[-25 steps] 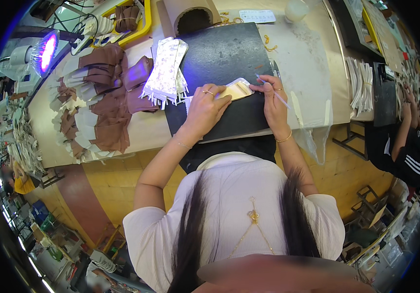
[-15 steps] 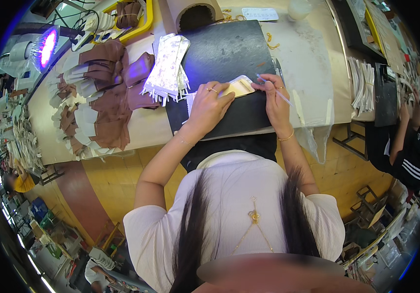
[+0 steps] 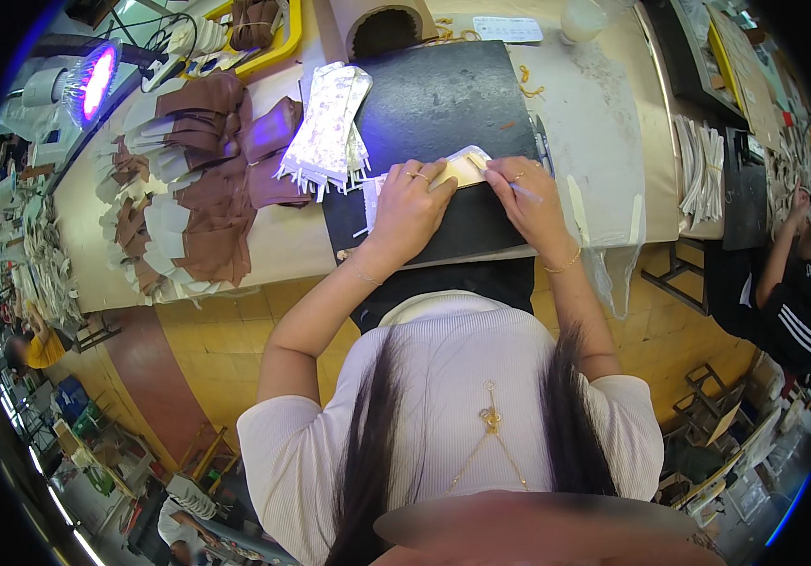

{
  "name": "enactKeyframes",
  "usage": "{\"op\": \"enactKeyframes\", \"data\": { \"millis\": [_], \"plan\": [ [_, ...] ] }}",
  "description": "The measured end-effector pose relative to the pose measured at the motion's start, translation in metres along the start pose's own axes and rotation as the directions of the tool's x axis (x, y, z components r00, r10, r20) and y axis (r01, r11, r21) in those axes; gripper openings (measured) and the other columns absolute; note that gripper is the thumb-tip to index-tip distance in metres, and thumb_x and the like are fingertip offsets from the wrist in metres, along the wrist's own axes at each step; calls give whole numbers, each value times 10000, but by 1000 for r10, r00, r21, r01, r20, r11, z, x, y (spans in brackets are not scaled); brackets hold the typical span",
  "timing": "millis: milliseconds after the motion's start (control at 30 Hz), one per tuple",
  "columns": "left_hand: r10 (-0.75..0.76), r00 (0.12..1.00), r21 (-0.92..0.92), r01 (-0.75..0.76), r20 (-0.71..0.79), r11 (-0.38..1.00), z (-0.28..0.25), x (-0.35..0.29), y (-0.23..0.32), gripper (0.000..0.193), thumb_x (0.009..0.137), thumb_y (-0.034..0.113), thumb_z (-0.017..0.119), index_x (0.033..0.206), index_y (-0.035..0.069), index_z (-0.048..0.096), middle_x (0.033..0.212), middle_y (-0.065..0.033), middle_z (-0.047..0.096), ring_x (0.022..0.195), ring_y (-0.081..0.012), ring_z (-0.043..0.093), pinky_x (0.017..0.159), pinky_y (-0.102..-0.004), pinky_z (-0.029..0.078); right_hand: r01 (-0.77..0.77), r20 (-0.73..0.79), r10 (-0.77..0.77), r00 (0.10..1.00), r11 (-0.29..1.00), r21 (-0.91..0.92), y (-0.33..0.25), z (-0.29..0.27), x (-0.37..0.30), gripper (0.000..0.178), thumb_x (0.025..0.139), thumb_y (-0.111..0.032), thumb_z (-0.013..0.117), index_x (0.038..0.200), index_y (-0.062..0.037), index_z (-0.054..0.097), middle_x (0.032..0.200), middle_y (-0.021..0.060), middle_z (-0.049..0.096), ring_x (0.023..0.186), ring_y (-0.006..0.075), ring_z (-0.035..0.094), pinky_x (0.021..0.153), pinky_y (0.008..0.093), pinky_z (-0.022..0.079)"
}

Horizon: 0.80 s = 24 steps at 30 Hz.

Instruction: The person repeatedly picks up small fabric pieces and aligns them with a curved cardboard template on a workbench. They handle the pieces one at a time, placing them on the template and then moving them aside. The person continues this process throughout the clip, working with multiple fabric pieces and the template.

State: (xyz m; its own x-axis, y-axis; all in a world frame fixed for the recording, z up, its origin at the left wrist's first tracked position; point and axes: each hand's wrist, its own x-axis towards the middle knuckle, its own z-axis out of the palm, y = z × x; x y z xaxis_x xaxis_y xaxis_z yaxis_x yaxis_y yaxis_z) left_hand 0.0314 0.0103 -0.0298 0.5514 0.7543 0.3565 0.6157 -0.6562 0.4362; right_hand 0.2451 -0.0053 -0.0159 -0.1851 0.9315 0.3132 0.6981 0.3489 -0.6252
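The right hand (image 3: 530, 203) moves in, pinching the cream piece (image 3: 462, 172); the left hand (image 3: 408, 209) grips it too, mid-work, seemingly unfinished, on the black mat (image 3: 443, 104), toward its right edge.

From my distant place I see a white ribbed top (image 3: 481, 363) with short sleeves (image 3: 278, 448), a golden necklace (image 3: 490, 416), thin bracelets (image 3: 565, 262) and long dark hair (image 3: 367, 448).

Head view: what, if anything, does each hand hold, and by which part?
The right hand holds a thin, pale translucent stick; the exact gripped part is hidden. The left hand steadies a flat, cream oblong piece at its left end.
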Motion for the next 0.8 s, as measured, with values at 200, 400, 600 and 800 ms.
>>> {"op": "enactKeyframes", "data": {
  "millis": [200, 400, 600, 800],
  "plan": [
    [29, 1000, -23, -28, 5, 999, -1, 3, -1, 141, 811, 112, 693, 939, 58, 671, 1108, -131, 622, 991, -300, 580, 861, -409, 460, -153, -70, 166, 984, 975, 159, 0, -5, -7, 223, 1003, -191, 566, 891, -17, 649, 825, 104, 659, 741, 274, 630, 700, 344, 482],
    [70, 997, -98, -71, -17, 993, -5, 4, 0, 146, 799, 103, 709, 909, 52, 627, 1091, -132, 586, 986, -320, 594, 858, -434, 485, -227, -116, 334, 935, 818, 529, -3, 14, -5, 247, 1047, -216, 507, 1055, 6, 616, 900, 117, 680, 849, 214, 671, 761, 312, 507],
    [-135, 988, -303, 107, -73, 947, -24, 7, -3, 199, 782, 62, 758, 948, 49, 649, 1053, -124, 596, 860, -306, 643, 754, -398, 536, -244, -76, 320, 944, 838, 489, 0, 18, -7, 253, 1053, -212, 499, 1086, 14, 608, 930, 124, 681, 876, 203, 700, 772, 292, 520],
    [-311, 916, -371, 204, -255, 906, -64, 17, -27, 332, 753, 34, 811, 1059, 55, 685, 1116, -97, 597, 937, -210, 650, 800, -295, 532, -244, -73, 330, 941, 812, 531, -1, 20, -7, 255, 1050, -213, 507, 1087, 19, 608, 933, 123, 677, 890, 204, 712, 769, 286, 524]
  ]
}}
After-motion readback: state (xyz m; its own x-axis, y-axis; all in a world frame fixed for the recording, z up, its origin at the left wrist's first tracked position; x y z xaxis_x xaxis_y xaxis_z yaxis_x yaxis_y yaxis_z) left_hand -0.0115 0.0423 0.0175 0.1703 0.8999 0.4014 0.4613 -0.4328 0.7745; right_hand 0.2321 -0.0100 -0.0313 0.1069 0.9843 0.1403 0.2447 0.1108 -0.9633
